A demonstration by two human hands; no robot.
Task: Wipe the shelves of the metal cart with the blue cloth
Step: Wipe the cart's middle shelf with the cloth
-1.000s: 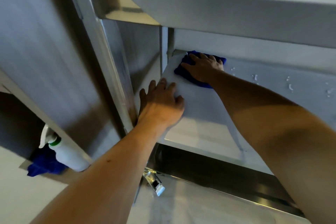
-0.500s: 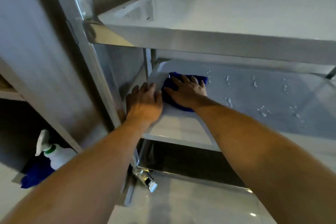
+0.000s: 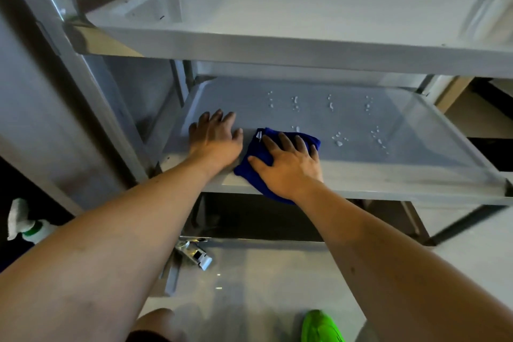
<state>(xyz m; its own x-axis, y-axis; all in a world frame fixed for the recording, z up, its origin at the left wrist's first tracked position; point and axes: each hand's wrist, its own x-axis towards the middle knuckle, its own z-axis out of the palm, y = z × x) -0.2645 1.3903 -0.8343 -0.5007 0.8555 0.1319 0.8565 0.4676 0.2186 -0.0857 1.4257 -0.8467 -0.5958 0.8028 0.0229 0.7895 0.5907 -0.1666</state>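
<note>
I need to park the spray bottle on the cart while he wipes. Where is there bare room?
The upper shelf is bare across its width. On the middle shelf, only the dry front-right strip is free; droplets dot the back, and the left hand and right hand on the blue cloth crowd the front-left.

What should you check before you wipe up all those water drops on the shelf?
1. Blue cloth under the right hand: ok, the hand lies flat on it.
2. Cloth fully on the middle shelf: not ok, its near corner hangs over the front edge.
3. Left hand steadying the cart: ok, it rests flat on the shelf beside the cloth.
4. Droplets left to wipe: ok, they sit to the right of and beyond the cloth.
5. Path to the droplets free of objects: ok.
6. Cloth dry enough to soak them up: cannot tell.
</note>
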